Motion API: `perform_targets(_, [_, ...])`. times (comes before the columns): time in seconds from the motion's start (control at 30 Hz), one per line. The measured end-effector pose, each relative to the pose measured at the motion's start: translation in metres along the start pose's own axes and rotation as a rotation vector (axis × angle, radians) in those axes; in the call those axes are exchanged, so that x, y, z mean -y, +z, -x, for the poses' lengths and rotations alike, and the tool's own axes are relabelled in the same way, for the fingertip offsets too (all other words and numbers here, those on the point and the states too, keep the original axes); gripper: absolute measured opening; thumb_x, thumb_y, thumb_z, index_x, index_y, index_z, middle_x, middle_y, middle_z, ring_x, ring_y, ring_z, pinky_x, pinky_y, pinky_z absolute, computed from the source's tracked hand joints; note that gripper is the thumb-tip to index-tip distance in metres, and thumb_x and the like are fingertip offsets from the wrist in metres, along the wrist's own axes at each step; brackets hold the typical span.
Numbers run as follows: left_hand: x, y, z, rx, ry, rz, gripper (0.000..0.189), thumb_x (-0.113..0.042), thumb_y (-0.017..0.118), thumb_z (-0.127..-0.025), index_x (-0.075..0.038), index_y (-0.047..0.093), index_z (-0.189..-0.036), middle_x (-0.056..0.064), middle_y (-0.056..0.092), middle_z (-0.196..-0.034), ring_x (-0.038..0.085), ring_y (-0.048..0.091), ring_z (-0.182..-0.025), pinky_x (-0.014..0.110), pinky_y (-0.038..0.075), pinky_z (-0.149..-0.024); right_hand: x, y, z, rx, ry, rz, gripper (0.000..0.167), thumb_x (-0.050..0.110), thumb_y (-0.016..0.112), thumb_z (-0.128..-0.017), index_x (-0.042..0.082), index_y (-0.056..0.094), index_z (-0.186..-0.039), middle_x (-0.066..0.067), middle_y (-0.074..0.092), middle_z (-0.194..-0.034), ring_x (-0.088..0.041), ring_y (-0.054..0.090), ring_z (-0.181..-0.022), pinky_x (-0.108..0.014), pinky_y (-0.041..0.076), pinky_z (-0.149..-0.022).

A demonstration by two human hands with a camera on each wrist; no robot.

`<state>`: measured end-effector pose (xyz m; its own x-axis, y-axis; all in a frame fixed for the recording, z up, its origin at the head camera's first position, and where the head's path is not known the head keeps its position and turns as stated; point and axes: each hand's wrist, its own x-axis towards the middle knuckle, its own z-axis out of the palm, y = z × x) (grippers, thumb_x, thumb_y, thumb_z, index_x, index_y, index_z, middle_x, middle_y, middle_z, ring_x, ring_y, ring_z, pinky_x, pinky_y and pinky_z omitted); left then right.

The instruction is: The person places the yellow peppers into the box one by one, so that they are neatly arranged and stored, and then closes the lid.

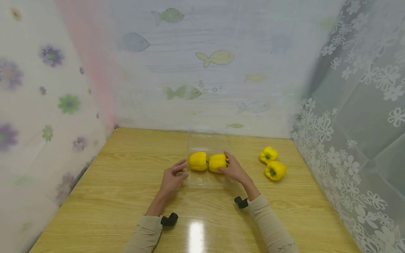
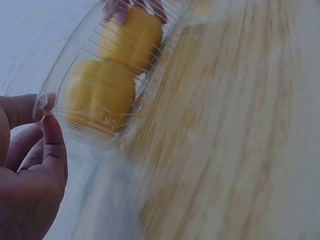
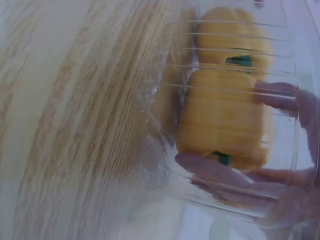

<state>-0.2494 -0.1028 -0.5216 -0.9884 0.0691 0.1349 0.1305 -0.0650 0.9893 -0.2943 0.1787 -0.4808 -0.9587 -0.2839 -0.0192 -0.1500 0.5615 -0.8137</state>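
A clear plastic clamshell container (image 1: 209, 143) lies opened out on the table, its see-through lid towards the back. Two yellow bell peppers sit end to end inside: the left pepper (image 1: 197, 161) and the right pepper (image 1: 217, 163). My right hand (image 1: 236, 171) grips the right pepper, fingers at its far side and thumb at its near side; through the plastic wall its fingers (image 3: 220, 177) show around the pepper. My left hand (image 1: 171, 180) is at the container's left edge. In the left wrist view, thumb and fingertip pinch the plastic rim (image 2: 41, 106).
Right of the container, two more yellow bell peppers lie on the table, the rear one (image 1: 269, 154) touching the front one (image 1: 276, 171). Patterned curtains (image 1: 202, 70) stand behind the wooden table (image 1: 126, 203) and along both sides. A black device (image 1: 169, 220) is on each wrist.
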Motion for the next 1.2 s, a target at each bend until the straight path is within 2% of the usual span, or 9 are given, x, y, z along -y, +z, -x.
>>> perform_targets(0.3, [0.000,0.000,-0.001,0.003,0.002,0.016,0.039,0.010,0.068,-0.091,0.014,0.062,-0.129,0.016,0.050,-0.153,0.034,0.052,-0.117,0.017,0.048,-0.089,0.004,0.001,-0.001,-0.021,-0.015,0.007,0.074,0.010,0.068,-0.097,-0.008,0.027,-0.156,-0.032,0.028,-0.160,-0.053,0.036,-0.141,-0.059,0.040,-0.110])
perform_targets(0.63, [0.001,-0.001,0.000,0.008,0.001,0.016,0.038,0.008,0.067,-0.092,0.013,0.063,-0.129,0.016,0.050,-0.153,0.034,0.051,-0.118,0.017,0.048,-0.092,0.007,-0.001,0.000,-0.004,-0.021,0.025,0.077,0.012,0.070,-0.096,-0.009,0.026,-0.156,-0.032,0.027,-0.160,-0.052,0.033,-0.143,-0.059,0.035,-0.114])
perform_targets(0.8, [0.001,0.000,0.000,0.008,0.010,0.011,0.037,0.007,0.067,-0.092,0.013,0.063,-0.129,0.016,0.049,-0.153,0.034,0.051,-0.118,0.019,0.047,-0.095,0.010,-0.003,0.000,-0.013,-0.022,0.086,0.078,0.015,0.071,-0.095,-0.009,0.027,-0.156,-0.032,0.028,-0.159,-0.049,0.030,-0.146,-0.061,0.032,-0.115])
perform_targets(0.97, [0.000,0.000,0.001,-0.008,0.009,0.016,0.037,0.008,0.068,-0.092,0.014,0.063,-0.128,0.016,0.051,-0.152,0.034,0.052,-0.117,0.023,0.049,-0.095,0.014,-0.009,0.003,-0.023,-0.008,0.132,0.078,0.020,0.070,-0.097,-0.004,0.028,-0.157,-0.030,0.029,-0.160,-0.048,0.032,-0.144,-0.062,0.034,-0.113])
perform_targets(1.2, [-0.001,0.001,0.001,-0.010,0.009,0.018,0.037,0.009,0.068,-0.091,0.016,0.062,-0.127,0.018,0.051,-0.152,0.034,0.053,-0.116,0.018,0.049,-0.091,0.015,-0.027,0.015,-0.046,-0.033,0.108,0.072,0.026,0.066,-0.100,0.001,0.031,-0.157,-0.028,0.028,-0.161,-0.050,0.030,-0.145,-0.063,0.038,-0.109])
